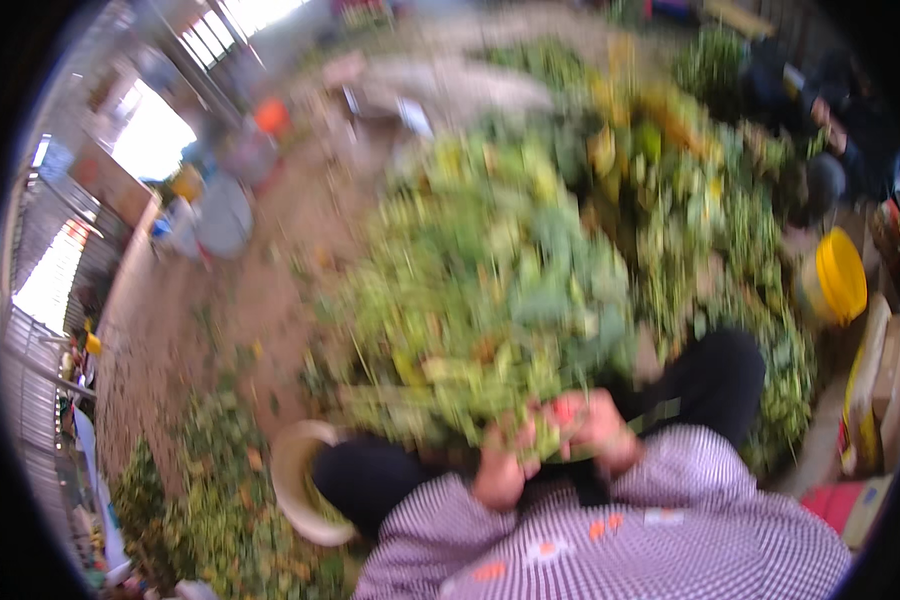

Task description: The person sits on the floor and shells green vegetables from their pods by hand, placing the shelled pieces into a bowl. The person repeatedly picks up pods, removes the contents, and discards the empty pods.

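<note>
Both of my hands are close together over my lap, at the near edge of a large heap of leafy green plants [487, 277]. My left hand [502, 457] is closed on some green plant pieces [544, 439]. My right hand [596, 427] grips the same greenery from the other side, and a small red thing [565, 409] shows at its fingers; blur hides what it is. Beside my left knee stands a pale round bucket [289, 480] with some greenery inside.
More cut plants [217, 510] lie at the lower left and along the right. A bucket with a yellow rim [844, 277] stands at the right, near a dark-clothed person [855, 127]. Grey round tubs [225, 217] and an orange object [272, 116] are at the upper left.
</note>
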`<state>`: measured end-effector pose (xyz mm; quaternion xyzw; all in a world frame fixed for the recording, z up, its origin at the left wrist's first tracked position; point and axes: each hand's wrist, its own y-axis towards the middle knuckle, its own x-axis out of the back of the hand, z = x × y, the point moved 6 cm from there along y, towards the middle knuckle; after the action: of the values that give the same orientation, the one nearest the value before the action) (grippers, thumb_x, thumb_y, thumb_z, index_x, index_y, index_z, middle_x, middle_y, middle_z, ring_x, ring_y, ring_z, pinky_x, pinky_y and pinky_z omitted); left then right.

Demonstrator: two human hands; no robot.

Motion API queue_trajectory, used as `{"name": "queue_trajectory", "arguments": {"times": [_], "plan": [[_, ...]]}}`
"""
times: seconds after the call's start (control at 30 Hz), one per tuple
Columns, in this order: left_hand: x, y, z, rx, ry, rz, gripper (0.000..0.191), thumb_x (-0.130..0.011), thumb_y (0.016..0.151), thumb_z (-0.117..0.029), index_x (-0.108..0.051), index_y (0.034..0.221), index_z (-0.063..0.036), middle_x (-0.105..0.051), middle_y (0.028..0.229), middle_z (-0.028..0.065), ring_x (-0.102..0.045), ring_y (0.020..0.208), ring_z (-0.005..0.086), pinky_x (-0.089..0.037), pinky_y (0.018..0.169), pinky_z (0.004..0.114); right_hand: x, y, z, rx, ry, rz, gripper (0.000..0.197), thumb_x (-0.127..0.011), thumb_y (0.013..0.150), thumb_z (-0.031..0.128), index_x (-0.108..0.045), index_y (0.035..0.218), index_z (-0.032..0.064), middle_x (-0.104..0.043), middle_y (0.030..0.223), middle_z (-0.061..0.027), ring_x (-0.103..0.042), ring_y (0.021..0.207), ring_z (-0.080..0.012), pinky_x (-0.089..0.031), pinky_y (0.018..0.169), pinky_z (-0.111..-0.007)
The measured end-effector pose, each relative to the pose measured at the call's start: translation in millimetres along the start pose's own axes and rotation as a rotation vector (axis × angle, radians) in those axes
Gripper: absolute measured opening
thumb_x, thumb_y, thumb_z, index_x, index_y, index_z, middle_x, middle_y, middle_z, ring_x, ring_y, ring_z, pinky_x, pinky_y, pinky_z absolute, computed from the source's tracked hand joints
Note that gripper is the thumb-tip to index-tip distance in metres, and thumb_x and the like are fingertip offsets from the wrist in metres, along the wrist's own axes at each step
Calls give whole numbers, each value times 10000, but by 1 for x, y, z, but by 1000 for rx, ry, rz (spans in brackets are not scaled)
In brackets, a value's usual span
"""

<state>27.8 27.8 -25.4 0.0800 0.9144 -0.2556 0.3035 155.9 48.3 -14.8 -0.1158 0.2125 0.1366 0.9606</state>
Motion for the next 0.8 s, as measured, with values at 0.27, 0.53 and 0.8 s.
{"name": "queue_trajectory", "arguments": {"times": [0.27,0.53,0.8], "plan": [[-1,-3,30,79,-77,82,212,-542,887,-226,-558,1017,-60,-562,719,-24,-435,518,44,-315,434,166,-4,-2,2,-17,-70,1,99,-636,767,-21,-641,861,-49,-650,780,-79,-589,612,-121,-474,538,-228],[1,-3,21,14,-146,102,268,-545,891,-188,-531,1128,-64,-589,787,-11,-466,544,46,-329,443,165,-3,1,-6,-127,-40,25,159,-649,785,1,-640,925,-74,-643,716,-92,-572,523,-128,-462,491,-221],[24,16,63,-52,-202,159,242,-537,901,-217,-546,1082,-57,-570,755,-10,-456,544,41,-348,460,165,-10,-2,3,-65,-149,5,143,-671,789,40,-639,902,-42,-629,710,-51,-554,539,-77,-442,487,-197]]}}
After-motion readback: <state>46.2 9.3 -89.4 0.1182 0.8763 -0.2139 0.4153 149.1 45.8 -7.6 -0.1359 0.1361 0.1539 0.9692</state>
